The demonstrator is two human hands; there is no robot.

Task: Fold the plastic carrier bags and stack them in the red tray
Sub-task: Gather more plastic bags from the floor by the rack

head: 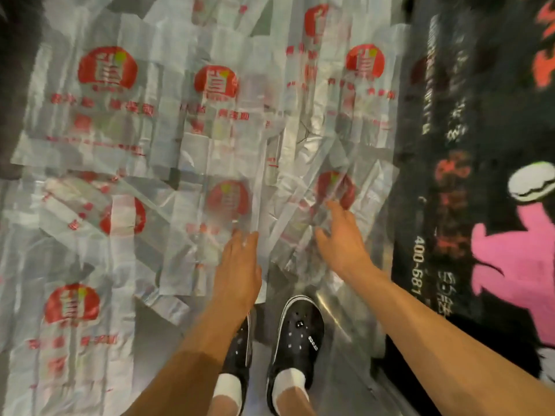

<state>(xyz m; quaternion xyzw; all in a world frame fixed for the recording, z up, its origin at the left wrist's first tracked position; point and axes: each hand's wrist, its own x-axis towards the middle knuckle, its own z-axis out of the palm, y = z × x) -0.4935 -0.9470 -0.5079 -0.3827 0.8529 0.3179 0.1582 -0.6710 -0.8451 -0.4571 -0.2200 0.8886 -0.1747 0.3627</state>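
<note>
Plainly, motion blur softened the whole view, and the red print on the carrier bags (192, 121) could not be read. They lay overlapping across the grey floor (339, 298), hiding most of it and running off the left and far edges. Both hands reached down over the near bags: the left hand (238, 265) was flat with fingers straight, touching plastic; the right hand (341, 235) was spread wide just above a crumpled bag (324, 211). Bare floor showed around the black clogs (295, 334). A black printed mat (468, 145) bordered the bags on the right.
</note>
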